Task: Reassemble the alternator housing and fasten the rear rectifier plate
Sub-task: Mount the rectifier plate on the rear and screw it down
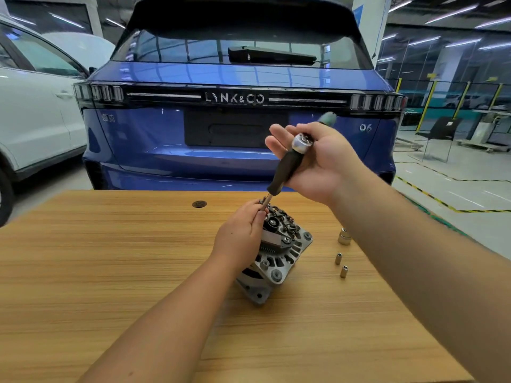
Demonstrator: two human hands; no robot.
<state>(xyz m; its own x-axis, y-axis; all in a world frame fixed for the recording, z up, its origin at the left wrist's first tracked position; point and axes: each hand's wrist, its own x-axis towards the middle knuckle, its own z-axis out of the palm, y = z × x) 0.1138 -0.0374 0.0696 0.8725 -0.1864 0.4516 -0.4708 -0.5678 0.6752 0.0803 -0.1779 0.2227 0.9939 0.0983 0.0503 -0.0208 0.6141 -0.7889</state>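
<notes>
Hands (243, 228) (318, 158) — ratchet (287, 164) on alternator (276, 252)

Table (110, 272) tan wood grain, fine streaks, small dark round disc (199, 204) at far side. Alternator (276, 255) grey cast metal, black parts on top. Driver (287, 167) black handle, chrome head and shaft. Three sockets (344, 236) silver, right. Far car (237, 111) glossy blue, black light bar, chrome lettering. Left car (36, 111) white. Floor (456, 189) pale grey, yellow-black striped lines.
</notes>
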